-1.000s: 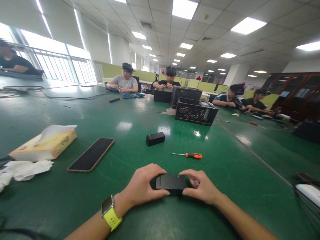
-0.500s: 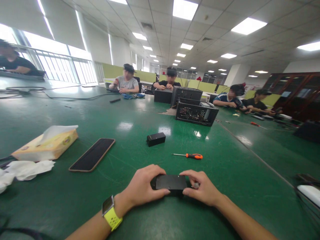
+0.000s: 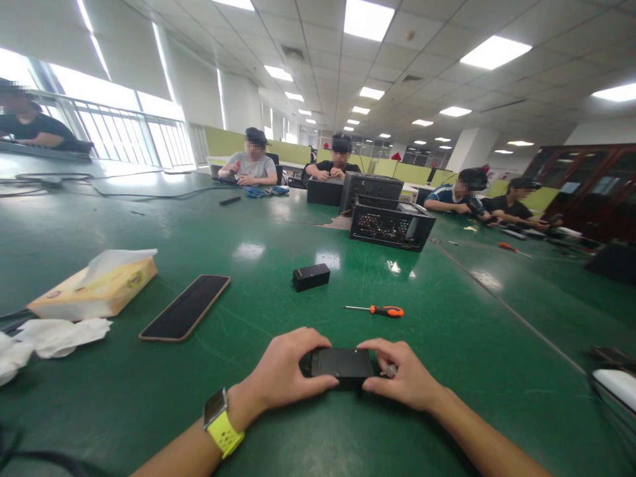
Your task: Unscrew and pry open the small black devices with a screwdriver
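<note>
Head camera view, looking forward and down across a wide green table (image 3: 124, 397). Near the bottom centre, both of the person's bare hands hold a flat black box (image 3: 342, 363) that rests on the table. The left hand (image 3: 285, 374) wraps the box's left end, thumb along the near edge and fingers curled over the far corner, a closed grip on the box. A yellow-banded watch (image 3: 218, 421) sits on that wrist. The right hand (image 3: 405, 377) clasps the right end the same way, and something small and silvery shows between its fingers at the box's corner; what it is cannot be told.

Just beyond the hands lies an orange-handled screwdriver (image 3: 377, 309), apart from them. Farther back sits a small black block (image 3: 311, 276). To the left, a phone (image 3: 186, 316) lies face up, with a yellow tissue box (image 3: 94, 288) and crumpled tissues (image 3: 54, 334) beyond it toward the left edge. In the middle distance stands an open black computer case (image 3: 390, 225). Several other people sit around the far edges of the table, their hands busy with their own things.
</note>
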The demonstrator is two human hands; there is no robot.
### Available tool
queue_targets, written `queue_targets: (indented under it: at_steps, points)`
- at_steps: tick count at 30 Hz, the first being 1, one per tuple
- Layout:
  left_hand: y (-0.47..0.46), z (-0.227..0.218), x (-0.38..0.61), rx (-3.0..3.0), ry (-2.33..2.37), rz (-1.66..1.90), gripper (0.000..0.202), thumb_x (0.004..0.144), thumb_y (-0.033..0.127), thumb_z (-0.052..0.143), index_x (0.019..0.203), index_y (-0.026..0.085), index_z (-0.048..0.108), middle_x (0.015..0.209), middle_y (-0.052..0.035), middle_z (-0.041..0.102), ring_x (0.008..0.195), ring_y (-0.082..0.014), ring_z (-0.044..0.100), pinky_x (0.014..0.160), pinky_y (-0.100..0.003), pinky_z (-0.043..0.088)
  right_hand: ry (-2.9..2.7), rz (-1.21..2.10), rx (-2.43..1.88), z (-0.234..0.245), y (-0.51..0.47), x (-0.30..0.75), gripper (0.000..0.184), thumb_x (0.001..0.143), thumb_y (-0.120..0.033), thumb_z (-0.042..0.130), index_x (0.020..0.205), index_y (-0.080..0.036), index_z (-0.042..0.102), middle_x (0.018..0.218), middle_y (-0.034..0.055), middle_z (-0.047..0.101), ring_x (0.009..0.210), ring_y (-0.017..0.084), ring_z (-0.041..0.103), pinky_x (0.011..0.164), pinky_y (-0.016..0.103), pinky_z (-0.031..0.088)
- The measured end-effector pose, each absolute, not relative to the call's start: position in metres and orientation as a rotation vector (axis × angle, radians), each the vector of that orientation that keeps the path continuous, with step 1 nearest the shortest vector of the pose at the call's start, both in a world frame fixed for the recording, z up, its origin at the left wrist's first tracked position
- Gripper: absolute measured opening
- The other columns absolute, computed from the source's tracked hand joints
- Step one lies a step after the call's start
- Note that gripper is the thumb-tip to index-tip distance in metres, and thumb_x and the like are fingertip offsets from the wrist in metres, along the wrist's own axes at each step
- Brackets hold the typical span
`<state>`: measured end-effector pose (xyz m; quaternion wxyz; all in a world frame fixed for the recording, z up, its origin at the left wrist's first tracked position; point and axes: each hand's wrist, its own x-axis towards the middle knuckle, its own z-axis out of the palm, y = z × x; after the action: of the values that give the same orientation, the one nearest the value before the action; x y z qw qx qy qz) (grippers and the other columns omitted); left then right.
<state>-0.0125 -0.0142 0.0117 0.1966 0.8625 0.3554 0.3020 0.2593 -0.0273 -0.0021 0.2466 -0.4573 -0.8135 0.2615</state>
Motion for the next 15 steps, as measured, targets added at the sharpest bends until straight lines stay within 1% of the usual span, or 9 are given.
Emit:
queue_targets:
  at_steps: [5, 8, 11, 13, 15]
  points:
    - [-0.014, 0.009, -0.013, 2.408, 1.007, 0.832, 0.036, 0.074, 0.040, 0.078, 0.102, 0.021, 0.066, 0.095, -0.0040, 0.070, 0.085, -0.0230, 0.065, 0.075, -0.033, 0.051, -2.236, 0.725, -1.288, -0.003, -0.029, 0.256, 0.064, 0.071, -0.056, 0.074, 0.121, -0.019, 0.064, 0.062, -0.0071, 0.045, 0.056, 0.012, 0.041, 0.062, 0.026, 0.030]
    - [-0.013, 0.008, -0.013, 2.402, 0.996, 0.839, 0.040, 0.072, 0.041, 0.080, 0.103, 0.021, 0.066, 0.095, -0.0038, 0.070, 0.086, -0.0230, 0.066, 0.076, -0.033, 0.051, -2.245, 0.706, -1.329, -0.002, -0.028, 0.252, 0.055, 0.072, -0.048, 0.075, 0.117, -0.019, 0.066, 0.063, -0.0065, 0.048, 0.057, 0.012, 0.042, 0.064, 0.026, 0.031]
    - [-0.012, 0.008, -0.014, 2.386, 0.987, 0.921, 0.052, 0.069, 0.047, 0.083, 0.111, 0.020, 0.064, 0.101, -0.0050, 0.070, 0.089, -0.0241, 0.066, 0.079, -0.035, 0.052, -2.260, 0.733, -1.346, 0.005, -0.025, 0.256, 0.047, 0.068, -0.038, 0.077, 0.110, -0.019, 0.068, 0.062, -0.0071, 0.048, 0.057, 0.012, 0.042, 0.064, 0.025, 0.032]
    - [-0.011, 0.007, -0.016, 2.375, 0.995, 0.990, 0.051, 0.074, 0.048, 0.080, 0.114, 0.021, 0.063, 0.100, -0.0052, 0.070, 0.088, -0.0234, 0.065, 0.079, -0.035, 0.052, -2.269, 0.776, -1.353, 0.011, -0.022, 0.271, 0.045, 0.066, -0.033, 0.077, 0.108, -0.018, 0.068, 0.060, -0.0079, 0.046, 0.056, 0.011, 0.042, 0.060, 0.024, 0.032]
    - [-0.011, 0.006, -0.017, 2.365, 1.005, 1.043, 0.044, 0.080, 0.046, 0.075, 0.114, 0.021, 0.063, 0.097, -0.0049, 0.070, 0.086, -0.0222, 0.065, 0.078, -0.034, 0.052, -2.262, 0.832, -1.378, 0.017, -0.019, 0.298, 0.042, 0.068, -0.031, 0.074, 0.107, -0.017, 0.067, 0.057, -0.0085, 0.043, 0.053, 0.010, 0.040, 0.054, 0.022, 0.029]
